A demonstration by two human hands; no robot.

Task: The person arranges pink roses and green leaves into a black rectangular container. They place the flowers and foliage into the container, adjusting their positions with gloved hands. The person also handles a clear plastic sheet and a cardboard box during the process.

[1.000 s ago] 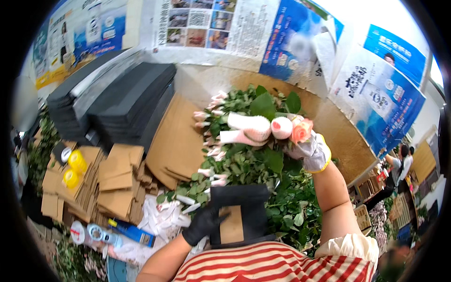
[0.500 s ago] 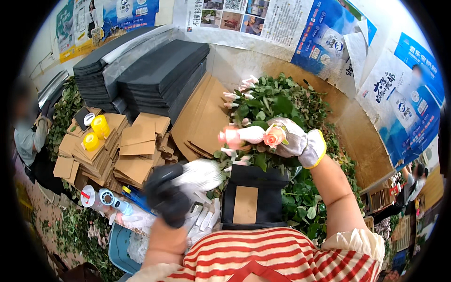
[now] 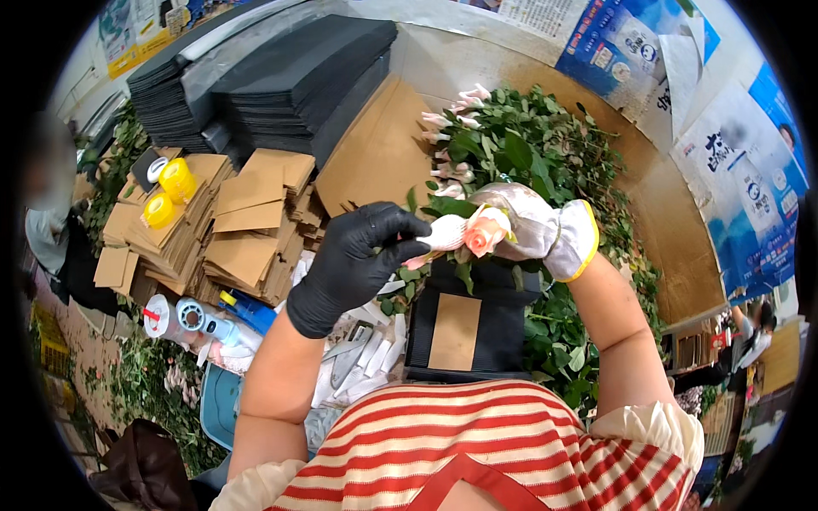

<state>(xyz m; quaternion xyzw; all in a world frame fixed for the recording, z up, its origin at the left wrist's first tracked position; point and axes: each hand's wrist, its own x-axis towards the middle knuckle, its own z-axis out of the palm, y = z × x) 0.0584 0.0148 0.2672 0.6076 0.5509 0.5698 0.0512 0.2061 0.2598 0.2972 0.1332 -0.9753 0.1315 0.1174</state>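
My left hand [image 3: 345,264], in a black glove, is closed, thumb and index finger pinched at the end of a white mesh sleeve [image 3: 445,232] with pink petals showing. My right hand [image 3: 532,226], in a grey-white glove with yellow cuff, grips flowers: an open peach rose [image 3: 484,232] beside that sleeved bloom. Just below lies a black folded wrap [image 3: 422,336] with a tan card [image 3: 456,332] on it. Behind are leafy rose bunches [image 3: 554,136] with pale sleeved heads.
Cardboard stacks [image 3: 251,200] with yellow tape rolls [image 3: 177,180], black sheet stacks [image 3: 281,94], small handheld fan [image 3: 213,324], loose white sleeves [image 3: 368,358], blue bin [image 3: 220,396]. Poster-covered walls stand behind. A co-worker [image 3: 51,238] is at far left, another person [image 3: 750,336] at far right.
My left hand rose from the black wrap, passing lower left with white mesh, to the flowers in my right hand. Fewer white sleeved heads show in my right hand. The view has shifted.
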